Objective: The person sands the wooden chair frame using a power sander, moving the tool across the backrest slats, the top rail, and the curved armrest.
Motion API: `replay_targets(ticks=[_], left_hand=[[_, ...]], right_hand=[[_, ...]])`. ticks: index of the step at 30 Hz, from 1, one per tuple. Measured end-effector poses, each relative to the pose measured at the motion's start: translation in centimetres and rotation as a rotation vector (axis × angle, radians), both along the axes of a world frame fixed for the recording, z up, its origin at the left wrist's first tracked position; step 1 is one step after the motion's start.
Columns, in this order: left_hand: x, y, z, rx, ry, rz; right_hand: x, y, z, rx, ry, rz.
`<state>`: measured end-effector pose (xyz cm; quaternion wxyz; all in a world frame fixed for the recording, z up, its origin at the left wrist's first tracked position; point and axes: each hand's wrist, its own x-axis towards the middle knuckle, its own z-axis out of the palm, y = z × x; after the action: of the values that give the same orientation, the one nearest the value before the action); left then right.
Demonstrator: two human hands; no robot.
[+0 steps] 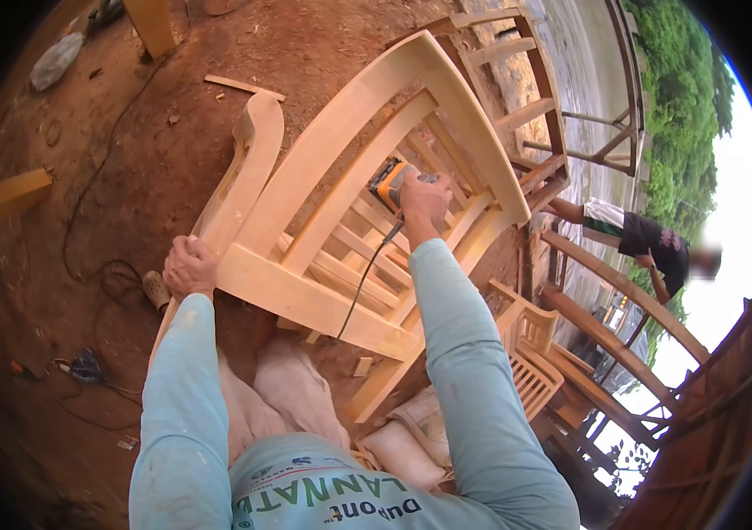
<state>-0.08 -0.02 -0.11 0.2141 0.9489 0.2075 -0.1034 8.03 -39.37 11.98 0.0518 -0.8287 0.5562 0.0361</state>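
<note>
A pale wooden bench frame (351,311) with a slatted back stands tilted in front of me. My right hand (426,201) is closed over an orange and black power sander (387,185), which is against the slats inside the back. The sander's dark cord (367,272) runs from it down across the lower rail. With fingers wrapped around the frame's left edge, my left hand (190,267) grips the wood near the curved armrest (256,146). The sander's underside is hidden.
A smaller slatted wooden chair (535,375) stands at the right. Behind the bench are other wooden frames (517,115). A person (645,243) in a dark shirt stands beyond. A black cable (84,199) lies on the reddish dirt, and sacks (407,446) sit near my legs.
</note>
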Motion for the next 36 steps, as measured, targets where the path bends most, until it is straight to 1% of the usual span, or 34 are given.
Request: replay_targets(ticks=[5,11,15,18,24,27,31,36], left_hand=[[-0.2,0.2,-0.7,0.0,0.001,0.008],[0.0,0.2,-0.3,0.009,-0.005,0.001],[-0.1,0.0,-0.4,0.002,-0.005,0.005],[-0.3,0.2,-0.4,0.009,-0.001,-0.002],[-0.2,0.1,-0.4,0.004,0.0,0.017],[-0.3,0.1,-0.6,0.009,-0.004,0.019],[-0.5,0.4,-1.4,0.034,-0.036,-0.01],[-0.6,0.5,-1.2,0.059,-0.034,-0.021]], right_hand=[[-1.5,-2.5,-0.8,-0.023,-0.002,-0.047],[-6.6,-8.4,-2.0,-0.074,-0.004,-0.147],[-7.2,-8.8,-1.4,-0.057,-0.034,-0.237],[-6.5,-7.8,-1.8,-0.07,0.0,-0.095],[-1.8,-3.0,-1.7,-0.079,-0.023,-0.03],[-0.6,-1.4,-0.3,0.012,-0.044,-0.009],[-2.7,-3.4,-1.1,-0.033,-0.091,0.062],[-6.5,-8.8,-2.6,-0.074,-0.09,0.026]])
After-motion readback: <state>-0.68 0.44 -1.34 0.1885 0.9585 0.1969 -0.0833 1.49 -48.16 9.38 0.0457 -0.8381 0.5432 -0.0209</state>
